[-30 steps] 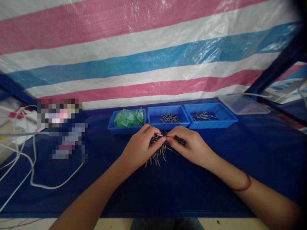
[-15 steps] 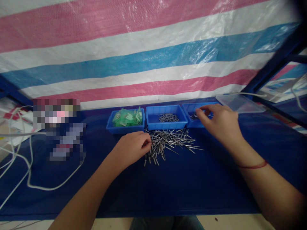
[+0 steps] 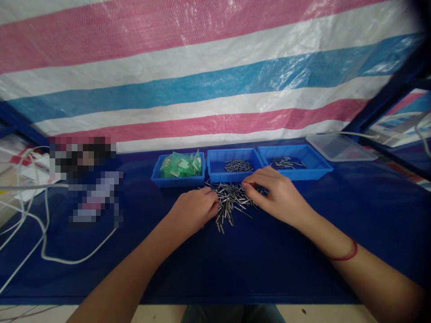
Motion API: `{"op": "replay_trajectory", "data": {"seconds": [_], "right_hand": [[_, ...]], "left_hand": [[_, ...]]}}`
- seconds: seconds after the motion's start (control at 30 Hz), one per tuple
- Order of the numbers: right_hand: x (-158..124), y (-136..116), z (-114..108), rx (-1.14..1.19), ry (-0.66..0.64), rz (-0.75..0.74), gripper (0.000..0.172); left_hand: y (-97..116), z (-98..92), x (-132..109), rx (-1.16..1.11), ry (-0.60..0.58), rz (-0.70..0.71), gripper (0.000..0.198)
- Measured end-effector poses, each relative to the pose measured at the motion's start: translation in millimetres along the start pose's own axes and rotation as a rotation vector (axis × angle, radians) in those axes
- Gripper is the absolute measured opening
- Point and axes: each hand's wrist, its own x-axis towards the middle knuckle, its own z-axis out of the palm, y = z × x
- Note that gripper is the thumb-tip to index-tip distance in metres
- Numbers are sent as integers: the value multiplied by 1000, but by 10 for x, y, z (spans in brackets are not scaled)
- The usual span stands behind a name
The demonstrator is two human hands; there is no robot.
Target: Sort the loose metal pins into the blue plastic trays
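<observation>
A loose heap of blind rivets (image 3: 232, 202), thin silvery pins with thicker ends, lies on the blue table. My left hand (image 3: 198, 206) rests at the heap's left edge, its fingers curled together; what they hold, if anything, is hidden. Over the right side of the heap is my right hand (image 3: 279, 195), thumb and forefinger brought together among the rivets, with nothing clearly visible between the tips. Behind the heap, the middle blue bin (image 3: 234, 176) and the right blue bin (image 3: 303, 174) each contain several rivets.
A left blue bin (image 3: 178, 181) holds green plastic packets (image 3: 182, 164). A clear plastic lid (image 3: 340, 148) lies at the back right. White cables (image 3: 43, 242) trail across the left side. Striped sheeting (image 3: 202, 94) hangs behind the table.
My right hand has come from over the right bin down and left to the heap, uncovering that bin. My left hand has shifted slightly right against the rivets.
</observation>
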Motion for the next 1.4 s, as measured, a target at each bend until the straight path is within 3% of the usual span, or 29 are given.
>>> {"op": "replay_trajectory", "data": {"seconds": [0.23,0.47,0.63,0.93,1.13,1.4], "right_hand": [[-41,-125,165,103,-180,-108,21],[-41,-117,164,220,-119,8,15],[-36,-140,158,278,-89,49,14],[-33,-107,163,358,-118,49,15],[-26,-113,150,348,-8,75,8],[-19,-109,120,393,70,77,5]], "left_hand": [[32,-79,-4,-60,127,41,21],[24,42,53,-384,288,62,19],[55,85,97,-565,353,-14,15],[104,59,85,-669,386,-34,12],[52,73,93,-625,431,3,10],[-14,129,109,-579,384,48,11]]}}
